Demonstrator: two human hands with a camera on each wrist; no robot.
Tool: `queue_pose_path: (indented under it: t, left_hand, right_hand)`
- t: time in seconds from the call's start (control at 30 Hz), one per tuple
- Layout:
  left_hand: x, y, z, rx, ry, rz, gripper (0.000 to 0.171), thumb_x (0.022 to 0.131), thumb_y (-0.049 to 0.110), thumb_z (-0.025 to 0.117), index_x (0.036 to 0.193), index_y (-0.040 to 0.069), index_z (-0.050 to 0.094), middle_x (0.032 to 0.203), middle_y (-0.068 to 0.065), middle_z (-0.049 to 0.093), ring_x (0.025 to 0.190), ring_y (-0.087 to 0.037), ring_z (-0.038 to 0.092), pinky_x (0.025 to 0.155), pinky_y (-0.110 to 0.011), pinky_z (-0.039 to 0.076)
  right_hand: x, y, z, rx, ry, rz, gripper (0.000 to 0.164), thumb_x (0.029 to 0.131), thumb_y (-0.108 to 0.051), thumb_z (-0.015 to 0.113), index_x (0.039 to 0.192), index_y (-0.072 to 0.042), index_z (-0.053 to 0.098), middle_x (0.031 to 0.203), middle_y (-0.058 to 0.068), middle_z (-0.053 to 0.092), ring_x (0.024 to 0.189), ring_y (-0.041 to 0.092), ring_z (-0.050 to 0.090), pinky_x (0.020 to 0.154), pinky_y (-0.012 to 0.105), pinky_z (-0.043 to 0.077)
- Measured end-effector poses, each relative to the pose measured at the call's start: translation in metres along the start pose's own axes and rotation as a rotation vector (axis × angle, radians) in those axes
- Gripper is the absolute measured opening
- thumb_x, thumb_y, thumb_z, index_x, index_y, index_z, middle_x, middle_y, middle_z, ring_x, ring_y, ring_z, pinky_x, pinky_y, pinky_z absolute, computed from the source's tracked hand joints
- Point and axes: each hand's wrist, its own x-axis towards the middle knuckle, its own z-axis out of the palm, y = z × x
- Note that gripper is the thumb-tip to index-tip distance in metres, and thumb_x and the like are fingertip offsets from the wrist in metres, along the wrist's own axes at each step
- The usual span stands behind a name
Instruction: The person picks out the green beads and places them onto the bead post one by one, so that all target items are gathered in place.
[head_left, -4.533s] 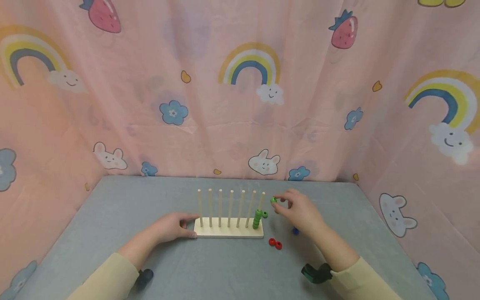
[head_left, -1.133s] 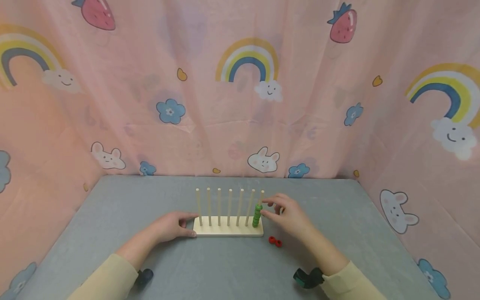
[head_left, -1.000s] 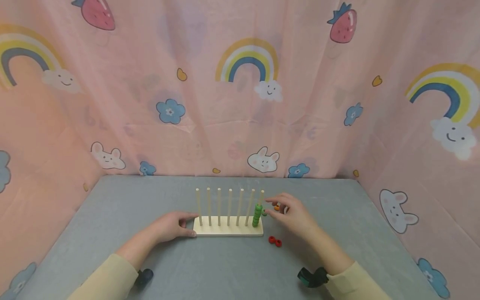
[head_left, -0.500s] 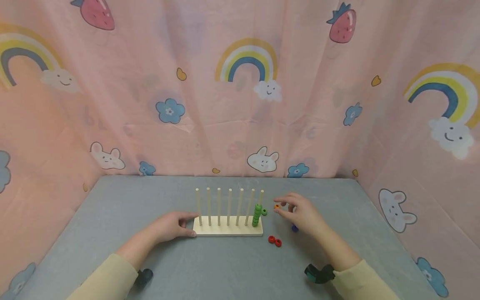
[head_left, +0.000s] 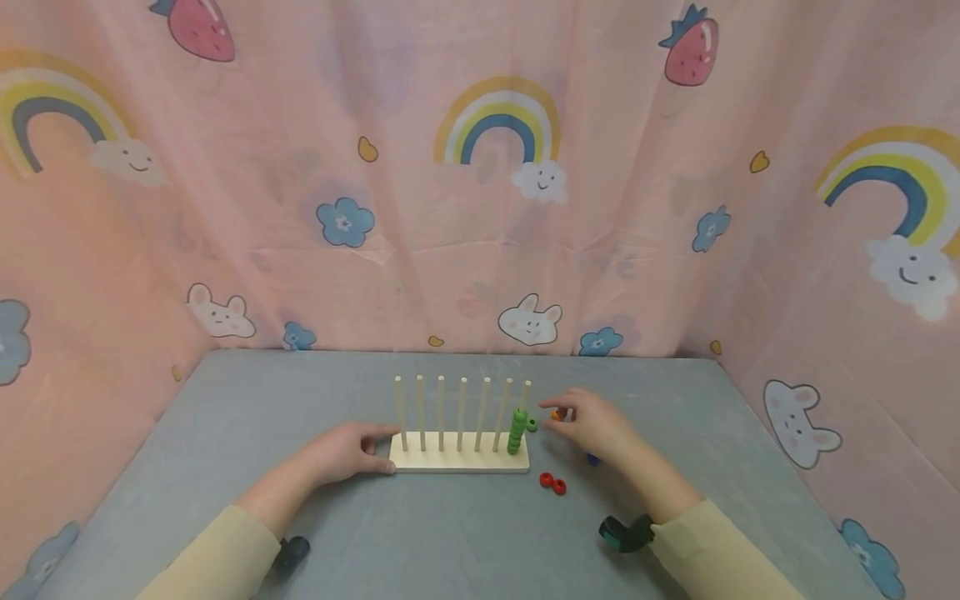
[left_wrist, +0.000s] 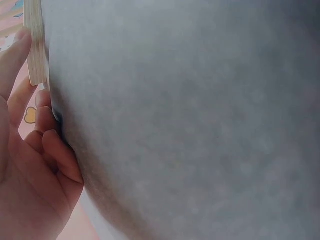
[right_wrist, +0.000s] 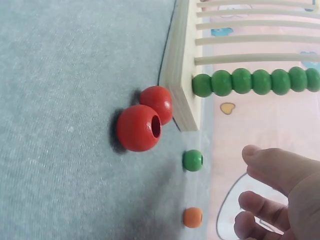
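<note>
My left hand (head_left: 345, 452) pinches the left end of a pale wooden peg board (head_left: 459, 463) between thumb and fingers; the left wrist view shows the thumb on the board's edge (left_wrist: 36, 55). Several upright pegs stand in a row on it. A stack of green beads (head_left: 517, 432) is threaded on the rightmost peg. My right hand (head_left: 592, 423) hovers right of that peg, thumb and index apart, holding nothing. Closest to its fingertips lies a loose green bead (right_wrist: 193, 160), with an orange bead (right_wrist: 193, 217) beside it on the table.
Two red beads (right_wrist: 139, 128) touch each other near the board's front right corner. A blue bead (head_left: 593, 459) is partly hidden beneath the right wrist. The grey table (head_left: 435, 542) ends at a pink patterned curtain (head_left: 420, 283) behind and at both sides.
The green bead pinched earlier by my right hand has gone onto the stack, now taller. The hand let go, drew back right, then came slightly left and lower. The left hand keeps its hold.
</note>
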Motion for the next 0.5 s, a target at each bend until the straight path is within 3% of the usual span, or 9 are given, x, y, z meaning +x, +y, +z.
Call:
queue_pose_path:
  t: [0.5]
  left_hand:
    - [0.001,-0.001,0.001,0.0,0.001,0.009,0.059,0.078,0.037,0.084,0.132,0.023,0.066,0.076,0.001,0.05,0.07,-0.015,0.044,0.061,-0.032,0.033]
  right_hand:
    - [0.013,-0.009,0.018,-0.023,-0.086,0.082,0.033,0.087,-0.026,0.077,0.12,-0.02,0.074,0.08,-0.001,0.056,0.07,0.017,0.05,0.058,0.031,0.041]
